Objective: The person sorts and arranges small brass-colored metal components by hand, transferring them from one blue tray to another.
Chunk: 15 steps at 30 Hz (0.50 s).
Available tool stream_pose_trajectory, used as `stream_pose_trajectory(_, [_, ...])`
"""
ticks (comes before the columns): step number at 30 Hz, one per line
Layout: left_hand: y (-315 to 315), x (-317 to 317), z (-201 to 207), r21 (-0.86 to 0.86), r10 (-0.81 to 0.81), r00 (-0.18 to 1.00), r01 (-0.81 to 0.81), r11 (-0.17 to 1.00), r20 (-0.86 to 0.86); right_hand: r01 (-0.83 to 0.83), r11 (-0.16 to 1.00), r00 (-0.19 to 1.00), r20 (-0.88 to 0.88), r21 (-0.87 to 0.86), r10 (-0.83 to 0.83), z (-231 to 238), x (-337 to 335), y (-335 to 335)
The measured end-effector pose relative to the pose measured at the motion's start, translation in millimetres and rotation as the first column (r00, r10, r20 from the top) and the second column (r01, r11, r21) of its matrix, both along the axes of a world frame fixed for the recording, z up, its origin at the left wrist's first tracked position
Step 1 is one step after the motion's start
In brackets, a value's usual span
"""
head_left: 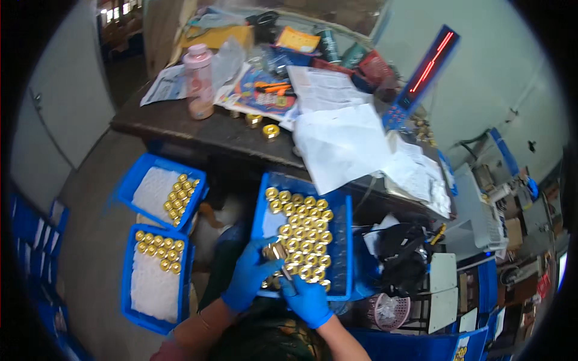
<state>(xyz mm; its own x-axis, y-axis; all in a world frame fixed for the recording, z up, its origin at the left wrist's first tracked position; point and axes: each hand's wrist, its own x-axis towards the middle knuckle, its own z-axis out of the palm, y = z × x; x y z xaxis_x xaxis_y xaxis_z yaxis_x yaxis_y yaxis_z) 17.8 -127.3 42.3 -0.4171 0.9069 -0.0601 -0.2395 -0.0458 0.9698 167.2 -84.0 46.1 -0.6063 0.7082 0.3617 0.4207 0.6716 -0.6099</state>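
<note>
Both hands wear blue gloves. My left hand (245, 274) is closed around a round brass-coloured metal part (275, 252), holding it over the near left part of a blue crate (349, 240). My right hand (309, 302) pinches a slim, grey metal tool (286, 274), its tip close to the held part; whether they touch I cannot tell. Several ring-shaped brass parts (307, 234) stand in rows in this crate, with a white liner (274, 224) showing at its left side. The exact kind of the part and of the tool is too small to make out.
Two more blue crates, an upper (133, 174) and a lower (127, 271), hold brass parts at the left. Across the back, a dark table (162, 129) bears a pink bottle (199, 84), papers (340, 144) and loose brass rings (271, 130). A pink basket (402, 313) and black bag (400, 259) lie right.
</note>
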Motion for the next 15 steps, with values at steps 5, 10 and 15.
stream_pose_trajectory(5, [-22.7,-66.4,-3.6,0.045,0.272,0.934,-0.269,0.962,-0.23,0.278,0.808,0.953,0.252,-0.519,-0.166,-5.7,33.6,20.4])
stream_pose_trajectory(10, [-104.9,-160.3,-89.2,-0.11,0.379,0.603,-0.618,0.778,-0.702,0.276,0.612,0.922,0.025,-0.742,-0.386,-26.3,36.7,28.7])
stream_pose_trajectory(15, [-181.5,-206.4,-146.9,-0.143,0.461,0.419,-0.841,0.522,-0.783,0.285,0.69,0.945,0.076,-0.665,-0.317,-34.4,38.2,29.6])
